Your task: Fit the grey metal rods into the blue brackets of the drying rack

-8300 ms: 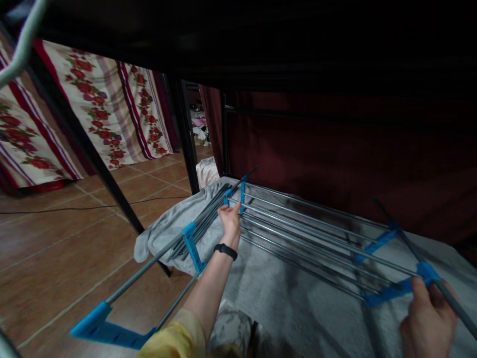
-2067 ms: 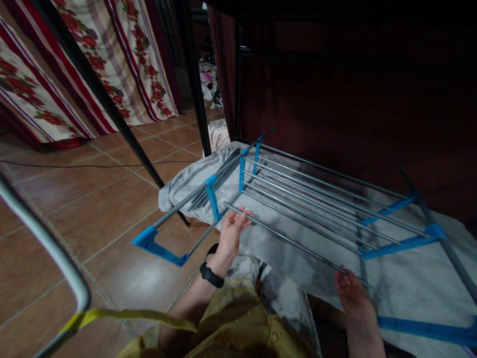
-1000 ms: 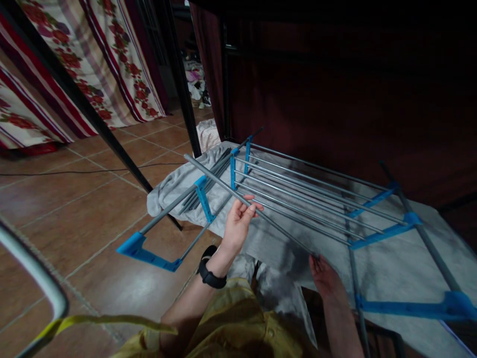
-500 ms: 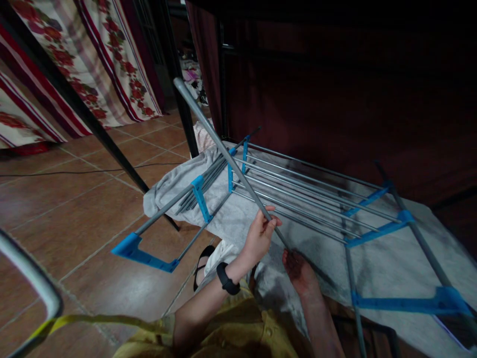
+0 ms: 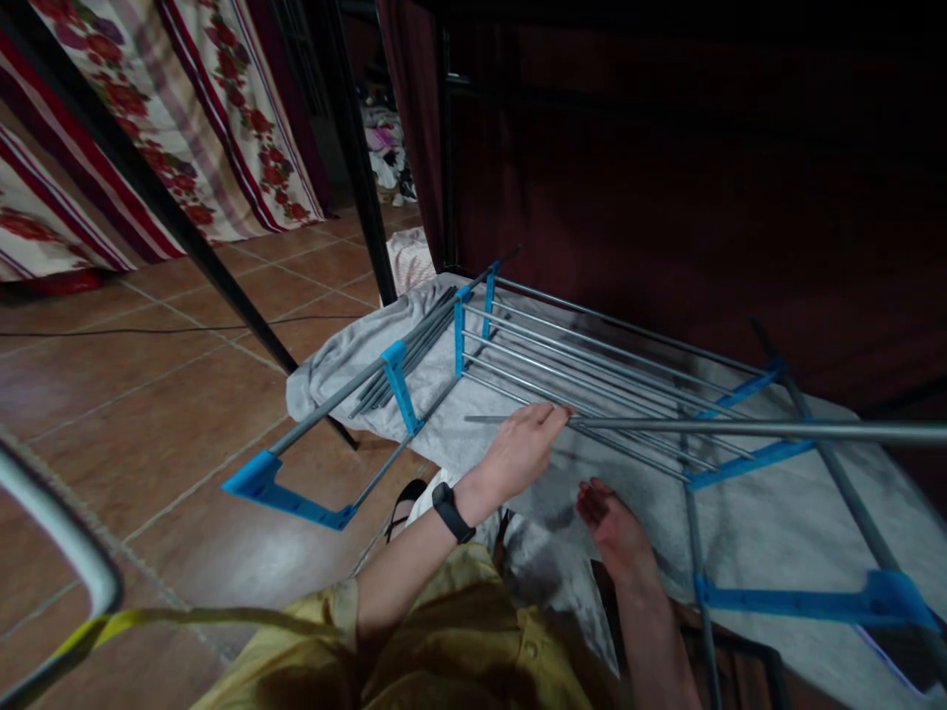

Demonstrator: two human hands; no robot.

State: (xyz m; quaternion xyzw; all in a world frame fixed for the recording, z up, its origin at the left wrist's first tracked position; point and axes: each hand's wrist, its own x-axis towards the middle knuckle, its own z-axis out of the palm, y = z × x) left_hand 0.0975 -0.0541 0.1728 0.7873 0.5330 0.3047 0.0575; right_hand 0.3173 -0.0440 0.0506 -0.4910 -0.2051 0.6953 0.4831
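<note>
A grey metal rod [image 5: 710,428] lies nearly level in the air, its near part running off to the right edge. My left hand [image 5: 524,446], with a black band on the wrist, pinches it near its thin left end. Below and to the right, my right hand [image 5: 613,525] is apart from the rod, palm up, fingers loosely stretched and holding nothing. Behind both hands lies a partly assembled drying rack of thin bars [image 5: 592,355] joined by blue plastic brackets [image 5: 751,463]. Several loose grey rods [image 5: 414,357] rest in a bundle at its left.
The rack lies on a grey blanket [image 5: 769,537]. Black metal posts [image 5: 362,168] stand behind and left. A floral curtain [image 5: 178,108] hangs over the tiled floor [image 5: 184,424], where a dark cable [image 5: 170,328] runs. A white curved tube [image 5: 59,523] is at lower left.
The rod has swung from slanting up to the left to lying level toward the right, in my left hand. My right hand has come away from it and opened.
</note>
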